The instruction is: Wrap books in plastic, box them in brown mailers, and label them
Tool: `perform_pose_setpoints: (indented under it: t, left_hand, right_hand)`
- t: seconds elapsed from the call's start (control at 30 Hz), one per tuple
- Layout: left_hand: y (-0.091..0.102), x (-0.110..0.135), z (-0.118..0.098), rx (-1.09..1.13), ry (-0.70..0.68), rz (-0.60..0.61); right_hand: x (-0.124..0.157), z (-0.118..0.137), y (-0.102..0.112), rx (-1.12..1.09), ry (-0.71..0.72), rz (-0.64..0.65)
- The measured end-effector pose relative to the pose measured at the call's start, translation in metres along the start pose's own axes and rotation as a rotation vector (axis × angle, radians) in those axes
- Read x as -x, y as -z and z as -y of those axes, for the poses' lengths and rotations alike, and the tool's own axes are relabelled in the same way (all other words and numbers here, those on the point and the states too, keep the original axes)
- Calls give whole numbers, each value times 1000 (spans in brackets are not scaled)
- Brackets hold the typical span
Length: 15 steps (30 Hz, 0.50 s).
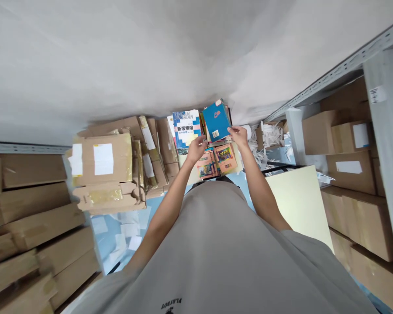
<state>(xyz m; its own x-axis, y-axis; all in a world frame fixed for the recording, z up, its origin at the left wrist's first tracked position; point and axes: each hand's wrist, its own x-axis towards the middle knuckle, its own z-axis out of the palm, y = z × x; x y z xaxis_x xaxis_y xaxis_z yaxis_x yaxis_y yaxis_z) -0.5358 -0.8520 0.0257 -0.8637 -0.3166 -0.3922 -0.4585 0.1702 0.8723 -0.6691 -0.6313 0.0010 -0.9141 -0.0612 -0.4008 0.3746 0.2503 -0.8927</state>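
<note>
A blue book point(216, 121) with a red mark and a barcode label lies tilted on other books against the wall. My right hand point(239, 135) grips its lower right corner between thumb and fingers. Just left of that book, my left hand point(196, 149) hovers with loosely bent fingers apart, and I see nothing held in it. Beside it, a white and blue book point(186, 127) with Chinese lettering tops a stack. Nearer my body lie pink illustrated books point(225, 158) with colourful covers, side by side below my hands.
Flattened cardboard boxes point(104, 159) with white labels stand at left. More cartons point(49, 224) pile up on the lower left, and others point(363, 213) fill the metal shelf point(384, 100) at right. Paper shreds point(272, 134) and a pale yellow board point(296, 196) are at my right.
</note>
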Motion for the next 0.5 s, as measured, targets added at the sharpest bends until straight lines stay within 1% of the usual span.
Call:
perform_pose_setpoints:
  t: [0.07, 0.13, 0.23, 0.33, 0.43, 0.5]
  left_hand:
    - [2, 1, 1, 108, 26, 34]
    - [4, 4, 4, 208, 50, 50]
    - [7, 12, 10, 317, 95, 35]
    - [15, 20, 22, 381, 123, 32]
    - [28, 25, 45, 405, 123, 10]
    - [38, 25, 65, 384, 66, -3]
  right_hand:
    - [19, 5, -1, -130, -33, -29]
    - [43, 8, -1, -204, -50, -30]
    - [80, 6, 2, -277, -88, -60]
    - [109, 1, 2, -306, -122, -87]
    - [122, -3, -7, -308, -125, -96]
    - [119, -4, -20, -301, -116, -105]
